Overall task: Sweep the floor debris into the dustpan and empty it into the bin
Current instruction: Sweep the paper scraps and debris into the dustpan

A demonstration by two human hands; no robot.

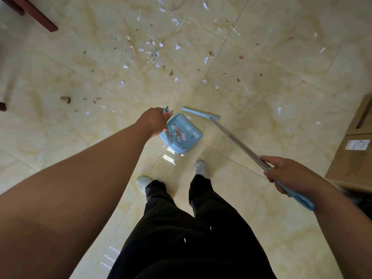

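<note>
My left hand [154, 121] grips the upright handle of a light blue dustpan [189, 130], which rests on the tiled floor just ahead of my feet and holds some paper scraps. My right hand [285, 174] is closed around the long grey and blue handle of a broom [237, 141]. Its flat blue head [201, 113] lies on the floor right beside the dustpan's mouth. Debris [153, 51] of white paper bits, sticks and brown flakes is scattered over the floor farther ahead. No bin is in view.
A cardboard box [350, 156] stands at the right edge. Dark red furniture legs [38, 17] show at the top left, another at the left edge. My two light shoes [201, 168] stand behind the dustpan.
</note>
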